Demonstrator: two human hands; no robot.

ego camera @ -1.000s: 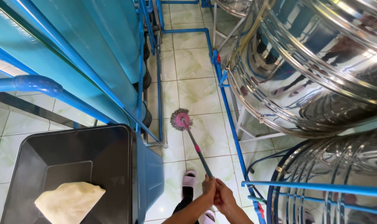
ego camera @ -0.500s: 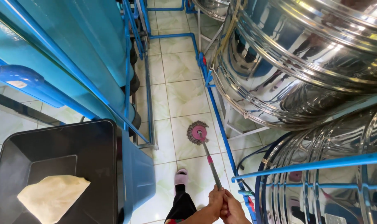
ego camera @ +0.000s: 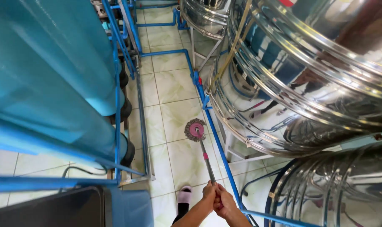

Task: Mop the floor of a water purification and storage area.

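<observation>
I hold a mop by its thin metal handle (ego camera: 207, 162) with both hands low in the view. My left hand (ego camera: 208, 194) and my right hand (ego camera: 225, 202) are wrapped around the handle close together. The round mop head (ego camera: 195, 129), pink in the middle with grey fringe, rests on the pale green tiled floor (ego camera: 174, 86) ahead of me, beside a blue floor pipe (ego camera: 216, 141). My foot in a pink slipper (ego camera: 184, 196) stands just left of my hands.
Tall blue cylinders (ego camera: 52, 80) in a blue pipe frame (ego camera: 116, 105) line the left. Large shiny steel tanks (ego camera: 308, 80) on stands fill the right. A dark bin (ego camera: 52, 210) sits at bottom left. The tiled aisle runs narrow between them.
The view has tilted up and forward along the aisle; the dark bin has slid mostly out of view. The mop head has moved to the right, toward the blue floor pipe.
</observation>
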